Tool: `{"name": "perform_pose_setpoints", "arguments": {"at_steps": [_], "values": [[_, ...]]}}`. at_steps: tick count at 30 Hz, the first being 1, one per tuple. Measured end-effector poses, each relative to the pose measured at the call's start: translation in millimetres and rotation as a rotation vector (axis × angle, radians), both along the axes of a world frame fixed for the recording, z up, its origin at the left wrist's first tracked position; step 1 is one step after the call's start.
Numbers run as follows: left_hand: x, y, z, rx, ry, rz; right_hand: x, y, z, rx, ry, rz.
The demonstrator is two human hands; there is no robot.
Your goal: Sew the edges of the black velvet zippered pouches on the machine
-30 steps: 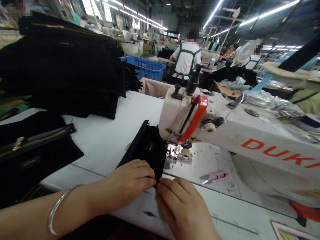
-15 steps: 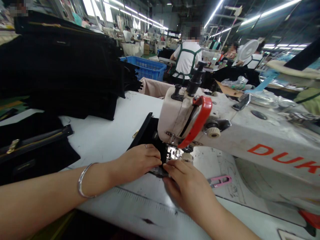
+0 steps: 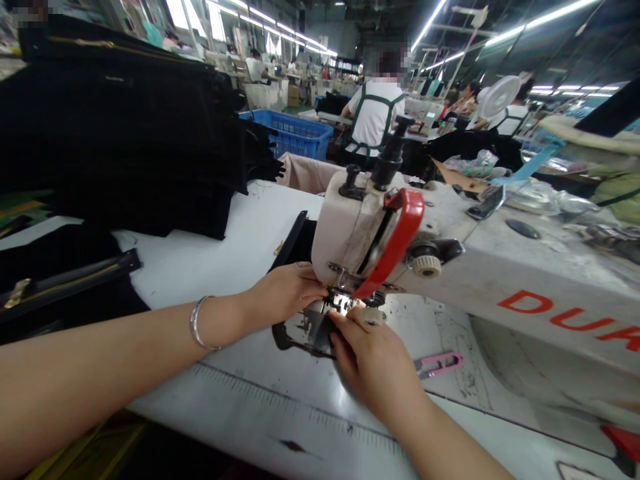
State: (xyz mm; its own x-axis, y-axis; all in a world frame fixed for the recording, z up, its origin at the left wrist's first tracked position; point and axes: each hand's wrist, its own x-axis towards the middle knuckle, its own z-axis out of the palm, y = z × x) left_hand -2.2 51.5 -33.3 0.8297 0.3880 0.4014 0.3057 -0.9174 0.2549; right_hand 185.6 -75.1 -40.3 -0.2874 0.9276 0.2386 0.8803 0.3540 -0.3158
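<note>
A white sewing machine (image 3: 345,227) with a red lever guard (image 3: 395,240) stands over the table. Black fabric (image 3: 301,243) with a dark edge strip lies left of and partly behind its head. My left hand (image 3: 287,291) is closed on the near edge of this fabric, fingertips beside the lit needle area. Just right of the needle, my right hand (image 3: 377,350) rests with fingers bent together at the metal plate (image 3: 310,330); whether fabric is under its fingertips is hidden. A silver bangle (image 3: 200,323) circles my left wrist.
Pink thread snips (image 3: 443,363) lie right of my right hand. A tall stack of black pieces (image 3: 125,140) fills the left, with a zippered black piece (image 3: 65,287) in front. Behind are a blue basket (image 3: 293,133) and a person in white (image 3: 375,120).
My left hand has moved forward, up to the machine's head, and the black fabric has shifted away with it, uncovering the metal plate. My right hand has barely moved.
</note>
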Motion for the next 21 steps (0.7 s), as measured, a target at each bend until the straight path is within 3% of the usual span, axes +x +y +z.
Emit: {"name": "perform_pose_setpoints", "arguments": {"at_steps": [9, 12, 16, 21], "values": [[-2, 6, -0.9, -0.014, 0.014, -0.018, -1, 1, 1.3, -0.005, 0.004, -0.008], [-1, 3, 6.2, -0.006, 0.046, -0.018, -1, 1, 4.3, -0.014, 0.017, -0.007], [-1, -17, 25.3, -0.065, 0.200, 0.076, 0, -1, 6.9, -0.011, 0.050, 0.000], [-15, -50, 38.1, -0.281, 0.291, 0.110, 5, -3, 4.7, 0.032, 0.137, 0.043]]}}
